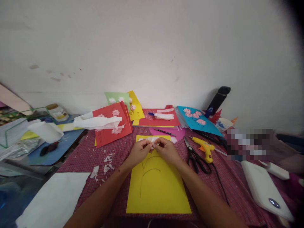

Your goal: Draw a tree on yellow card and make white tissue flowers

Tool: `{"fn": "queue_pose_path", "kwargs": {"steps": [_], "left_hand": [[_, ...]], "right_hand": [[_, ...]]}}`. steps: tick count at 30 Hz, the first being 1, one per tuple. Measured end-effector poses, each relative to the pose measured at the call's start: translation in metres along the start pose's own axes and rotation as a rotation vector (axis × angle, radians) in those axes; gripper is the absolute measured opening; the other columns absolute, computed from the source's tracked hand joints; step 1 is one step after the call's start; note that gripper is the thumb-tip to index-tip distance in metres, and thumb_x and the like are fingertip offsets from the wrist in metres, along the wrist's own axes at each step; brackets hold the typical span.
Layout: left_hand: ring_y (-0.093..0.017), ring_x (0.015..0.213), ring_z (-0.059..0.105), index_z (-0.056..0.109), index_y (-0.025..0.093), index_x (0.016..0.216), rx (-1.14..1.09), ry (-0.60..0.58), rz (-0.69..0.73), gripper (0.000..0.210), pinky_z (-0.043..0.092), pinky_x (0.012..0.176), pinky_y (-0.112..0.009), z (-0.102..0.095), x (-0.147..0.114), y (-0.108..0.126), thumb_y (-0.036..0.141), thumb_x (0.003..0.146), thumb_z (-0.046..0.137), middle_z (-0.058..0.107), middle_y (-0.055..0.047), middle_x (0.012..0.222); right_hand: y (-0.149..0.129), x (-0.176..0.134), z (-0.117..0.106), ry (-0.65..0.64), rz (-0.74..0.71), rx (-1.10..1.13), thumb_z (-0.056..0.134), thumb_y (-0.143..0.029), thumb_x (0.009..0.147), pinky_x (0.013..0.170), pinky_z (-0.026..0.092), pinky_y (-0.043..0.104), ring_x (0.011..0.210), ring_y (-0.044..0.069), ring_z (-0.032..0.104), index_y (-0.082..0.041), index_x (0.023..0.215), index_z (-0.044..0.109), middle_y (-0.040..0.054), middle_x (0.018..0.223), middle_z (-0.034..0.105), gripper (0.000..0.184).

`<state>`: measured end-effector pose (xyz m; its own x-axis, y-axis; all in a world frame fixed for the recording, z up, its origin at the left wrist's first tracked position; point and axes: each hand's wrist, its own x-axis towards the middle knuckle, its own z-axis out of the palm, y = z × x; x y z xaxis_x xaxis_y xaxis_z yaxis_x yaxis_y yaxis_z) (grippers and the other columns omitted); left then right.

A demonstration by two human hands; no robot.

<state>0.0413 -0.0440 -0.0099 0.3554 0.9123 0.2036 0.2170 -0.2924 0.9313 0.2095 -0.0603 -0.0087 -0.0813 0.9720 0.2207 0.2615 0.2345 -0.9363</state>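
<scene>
My left hand [141,150] and my right hand [167,150] meet over the upper part of a yellow sheet of paper [161,193]. Fingertips of both hands pinch a small piece of white tissue paper [152,145] between them. Curved pencil lines run across the yellow sheet below my fingers. More white tissue shows just behind my fingertips, at the sheet's top edge. Right of my right hand lie black-handled scissors [195,158] and a yellow glue gun [205,148]. A dark pencil [165,132] rests on a purple piece of paper [179,134] beyond the hands.
Cards with pink-white paper flowers stand behind: a red card [111,139] and a blue card [204,123]. White paper sheets [54,196] lie at left, near torn scraps [108,163]. A black bottle [218,99], paper cup [223,124] and white power bank [263,190] are at right.
</scene>
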Motion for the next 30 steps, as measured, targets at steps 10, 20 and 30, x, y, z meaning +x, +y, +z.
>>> {"fn": "queue_pose_path", "kwargs": {"steps": [10, 20, 30], "left_hand": [[-0.014, 0.072, 0.061, 0.068, 0.018, 0.081, 0.039, 0.025, 0.013, 0.012, 0.047, 0.069, -0.025, 0.004, 0.001, -0.008, 0.027, 0.081, 0.059, 0.068, -0.003, 0.078], [-0.013, 0.069, 0.060, 0.067, 0.017, 0.082, 0.047, 0.051, -0.008, 0.012, 0.047, 0.066, -0.024, 0.004, 0.001, -0.010, 0.024, 0.080, 0.058, 0.067, -0.002, 0.076], [-0.013, 0.066, 0.059, 0.067, 0.016, 0.080, 0.000, 0.047, -0.032, 0.012, 0.045, 0.062, -0.023, 0.003, 0.002, -0.011, 0.023, 0.079, 0.057, 0.065, -0.001, 0.073]], "right_hand": [[-0.001, 0.002, -0.001, 0.021, 0.005, -0.039, 0.060, -0.028, 0.077, 0.058, 0.039, 0.024, 0.061, 0.014, 0.052, -0.019, 0.073, 0.064, -0.0012, 0.067, 0.060, 0.011], [-0.002, 0.000, -0.002, 0.013, -0.012, -0.038, 0.058, -0.026, 0.078, 0.061, 0.039, 0.025, 0.064, 0.014, 0.052, -0.019, 0.072, 0.064, -0.0009, 0.068, 0.060, 0.011], [-0.002, 0.001, -0.002, 0.000, 0.011, -0.001, 0.057, -0.025, 0.077, 0.057, 0.036, 0.023, 0.062, 0.013, 0.048, -0.018, 0.070, 0.062, -0.0021, 0.066, 0.056, 0.011]]}}
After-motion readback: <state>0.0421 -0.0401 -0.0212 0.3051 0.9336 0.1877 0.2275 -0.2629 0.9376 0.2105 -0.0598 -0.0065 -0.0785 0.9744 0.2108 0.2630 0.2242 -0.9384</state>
